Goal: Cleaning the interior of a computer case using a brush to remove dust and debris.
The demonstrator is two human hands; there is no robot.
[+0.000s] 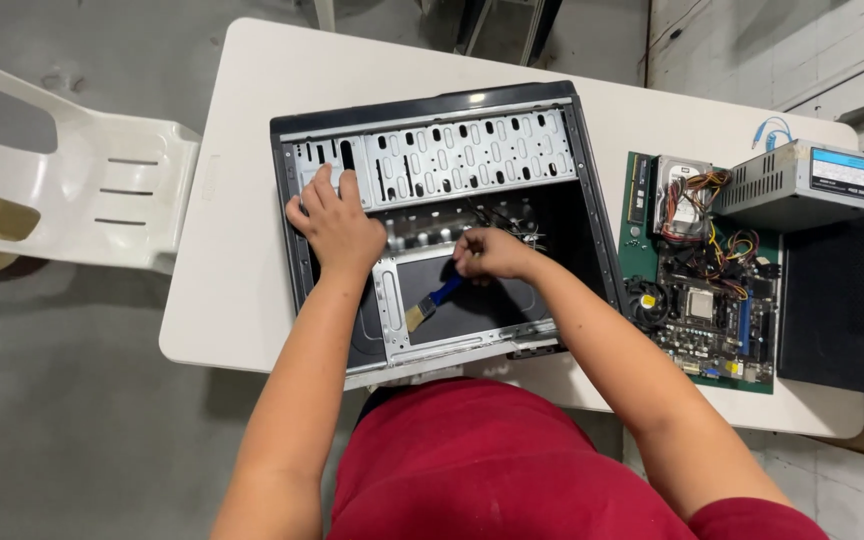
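An empty black and grey computer case lies open on its side on a white table. My left hand rests flat on the case's metal drive bay at the left, fingers spread, holding nothing. My right hand is inside the case, closed around the blue handle of a small paintbrush. The brush's pale bristles point down-left onto the dark inner panel of the case.
A green motherboard with loose cables lies right of the case, and a grey power supply sits behind it. A black side panel lies at the far right. A white plastic chair stands left of the table.
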